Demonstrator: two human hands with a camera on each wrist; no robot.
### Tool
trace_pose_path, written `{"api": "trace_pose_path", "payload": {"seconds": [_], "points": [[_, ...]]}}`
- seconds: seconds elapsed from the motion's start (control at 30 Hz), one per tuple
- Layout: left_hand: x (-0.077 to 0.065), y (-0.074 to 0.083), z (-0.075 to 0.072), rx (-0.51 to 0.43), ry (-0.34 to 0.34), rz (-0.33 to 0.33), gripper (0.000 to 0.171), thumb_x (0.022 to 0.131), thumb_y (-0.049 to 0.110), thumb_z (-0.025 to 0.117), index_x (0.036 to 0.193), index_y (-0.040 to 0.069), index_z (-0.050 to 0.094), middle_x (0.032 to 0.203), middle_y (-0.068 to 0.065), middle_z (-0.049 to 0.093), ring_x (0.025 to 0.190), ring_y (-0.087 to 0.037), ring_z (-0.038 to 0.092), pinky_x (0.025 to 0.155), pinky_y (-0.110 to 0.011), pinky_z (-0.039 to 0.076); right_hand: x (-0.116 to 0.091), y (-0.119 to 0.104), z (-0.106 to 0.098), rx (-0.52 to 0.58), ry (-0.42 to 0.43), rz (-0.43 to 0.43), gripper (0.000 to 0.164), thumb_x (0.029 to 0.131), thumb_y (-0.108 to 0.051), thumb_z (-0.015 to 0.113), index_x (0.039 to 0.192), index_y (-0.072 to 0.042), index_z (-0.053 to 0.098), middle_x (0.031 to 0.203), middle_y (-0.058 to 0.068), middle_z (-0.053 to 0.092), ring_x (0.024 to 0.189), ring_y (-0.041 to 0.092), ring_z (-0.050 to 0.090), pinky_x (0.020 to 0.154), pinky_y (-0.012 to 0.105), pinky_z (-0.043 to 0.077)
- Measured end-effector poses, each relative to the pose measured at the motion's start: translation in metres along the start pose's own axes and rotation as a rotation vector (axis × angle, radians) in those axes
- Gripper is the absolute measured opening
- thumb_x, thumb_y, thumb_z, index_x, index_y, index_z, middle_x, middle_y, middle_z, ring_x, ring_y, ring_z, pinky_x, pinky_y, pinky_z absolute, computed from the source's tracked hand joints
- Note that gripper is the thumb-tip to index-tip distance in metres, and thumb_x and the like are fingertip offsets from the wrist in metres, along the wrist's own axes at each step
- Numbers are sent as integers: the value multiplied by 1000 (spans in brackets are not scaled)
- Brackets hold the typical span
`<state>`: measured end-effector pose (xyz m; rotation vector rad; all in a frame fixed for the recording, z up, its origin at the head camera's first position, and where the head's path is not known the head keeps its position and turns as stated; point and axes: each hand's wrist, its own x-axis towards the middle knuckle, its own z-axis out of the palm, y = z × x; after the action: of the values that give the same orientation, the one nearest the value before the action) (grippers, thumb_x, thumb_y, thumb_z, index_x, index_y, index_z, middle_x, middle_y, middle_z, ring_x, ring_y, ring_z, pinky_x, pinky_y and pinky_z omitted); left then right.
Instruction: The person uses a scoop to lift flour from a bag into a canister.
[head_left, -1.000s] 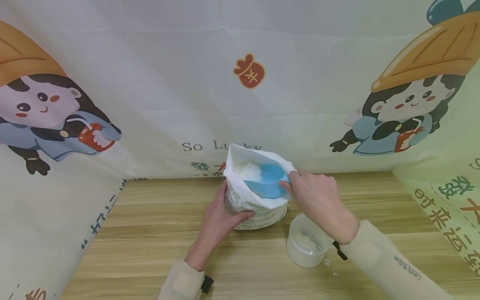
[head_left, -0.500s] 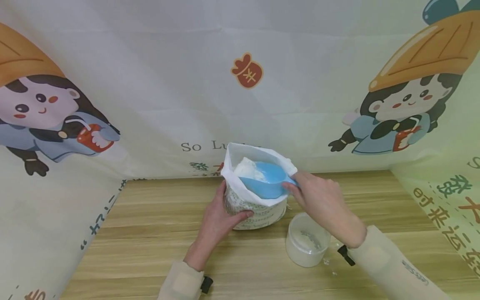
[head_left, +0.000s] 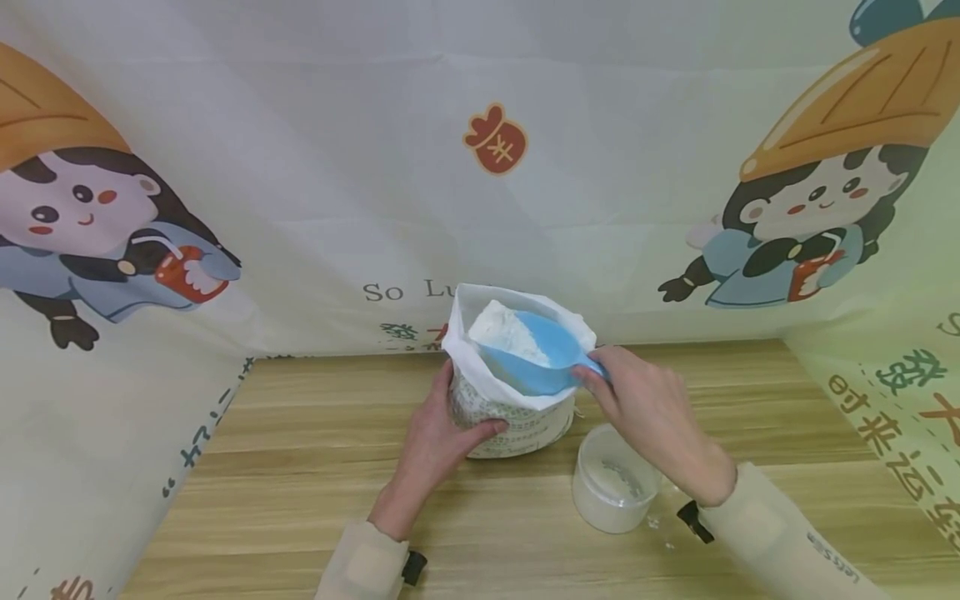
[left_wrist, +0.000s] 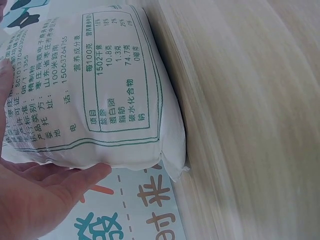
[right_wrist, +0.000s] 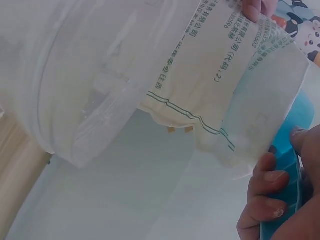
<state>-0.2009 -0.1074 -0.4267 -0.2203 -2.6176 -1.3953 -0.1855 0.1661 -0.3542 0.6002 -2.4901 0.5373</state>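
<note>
A white bag of flour (head_left: 517, 429) with green print stands upright, its mouth spread wide. My left hand (head_left: 435, 437) holds its left side, thumb across the front and fingers round the side and back; the left wrist view shows those fingers (left_wrist: 80, 182) against the bag. In the mouth of the bag lies a blue scoop (head_left: 551, 333) heaped with white flour (head_left: 510, 333). My right hand (head_left: 645, 400) grips the scoop's handle, fingers wrapped round it in the right wrist view. The flour deeper in the bag is hidden.
A clear round plastic tub (head_left: 615, 492) stands in front and right of the bag, below my right forearm. White crumbs (head_left: 654, 523) lie beside it on the wooden tabletop (head_left: 300, 492). A printed cloth (head_left: 360, 167) hangs behind and at both sides.
The scoop has risen in the bag and come slightly right, with more flour visible on it. My right hand shifted right and slightly down; my left hand stays on the bag.
</note>
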Motion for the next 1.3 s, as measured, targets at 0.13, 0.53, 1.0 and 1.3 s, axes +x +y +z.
{"api": "trace_pose_path", "payload": {"seconds": [0.13, 0.53, 1.0, 1.3], "points": [[0, 0, 0, -3, 4, 4, 120, 70, 44, 96, 164, 18, 26, 158, -15, 46, 143, -40, 44, 114, -62, 38, -1, 0, 1, 18, 31, -8, 23, 100, -25, 70, 108, -4, 68, 73, -3, 53, 58, 14, 48, 45, 29, 38], [0, 1, 0, -2, 4, 6, 119, 71, 45, 95, 164, 15, 26, 160, -16, 44, 145, -40, 42, 116, -61, 36, 0, 1, -2, 43, 92, -46, 19, 98, -18, 73, 106, -3, 66, 74, -1, 55, 59, 15, 50, 48, 29, 42], [1, 1, 0, -5, 0, 17, 117, 70, 42, 96, 163, 17, 28, 156, -16, 49, 143, -40, 45, 115, -61, 38, 3, 1, -30, 31, 160, -85, 42, 104, -47, 57, 103, -6, 69, 72, -2, 58, 60, 15, 53, 50, 31, 42], [1, 1, 0, 1, 0, 16, 117, 70, 42, 96, 162, 16, 29, 155, -18, 50, 142, -41, 46, 114, -62, 38, -2, 11, -46, 18, 214, -146, 68, 103, -65, 36, 99, -6, 69, 70, -4, 55, 58, 12, 50, 47, 28, 39]]}}
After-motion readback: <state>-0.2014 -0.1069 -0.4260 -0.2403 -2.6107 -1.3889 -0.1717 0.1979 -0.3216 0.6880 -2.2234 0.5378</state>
